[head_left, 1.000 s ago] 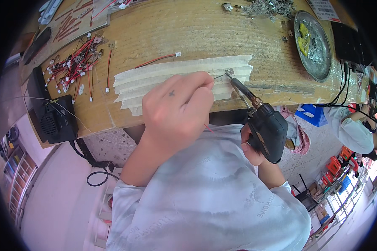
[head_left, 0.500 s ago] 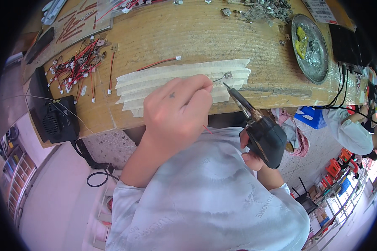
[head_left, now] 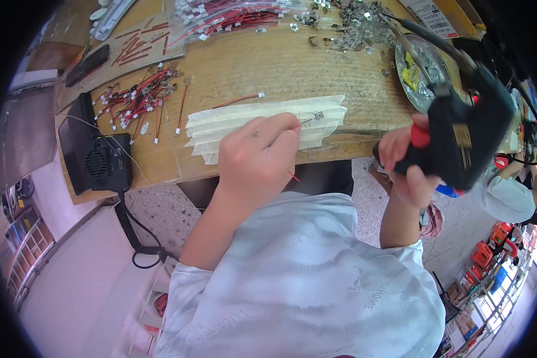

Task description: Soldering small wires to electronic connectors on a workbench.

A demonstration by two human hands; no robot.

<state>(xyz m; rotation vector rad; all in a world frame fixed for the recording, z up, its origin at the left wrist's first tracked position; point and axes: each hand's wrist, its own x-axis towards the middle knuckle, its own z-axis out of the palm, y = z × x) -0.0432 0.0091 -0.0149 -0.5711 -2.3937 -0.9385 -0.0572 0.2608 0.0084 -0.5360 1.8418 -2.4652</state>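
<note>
My left hand point(head_left: 259, 152) is closed in a pinch over strips of pale masking tape point(head_left: 209, 134) at the table's front edge. It grips a thin wire point(head_left: 293, 176), whose red end pokes out below the hand. The dark end reaches toward a small square metal tab point(head_left: 318, 115) on the tape; whether they are joined I cannot tell. My right hand point(head_left: 407, 158) is wrapped round a black soldering gun point(head_left: 474, 131) with a red trigger, blurred by motion. Its tip points up and left, beside the round metal dish point(head_left: 403, 80) with a yellow sponge point(head_left: 410, 76).
One red wire with a white connector point(head_left: 238, 100) lies behind the tape. A heap of such wires point(head_left: 140, 95) sits left, above a black device point(head_left: 104, 164). Bagged wires point(head_left: 232, 18) and loose metal tabs point(head_left: 364, 27) are at the back. Another person point(head_left: 507, 197) is at far right.
My right hand has lifted the soldering gun away from the metal tab, up and right toward the dish. My left hand keeps its pinch on the wire. The whole view has shifted slightly.
</note>
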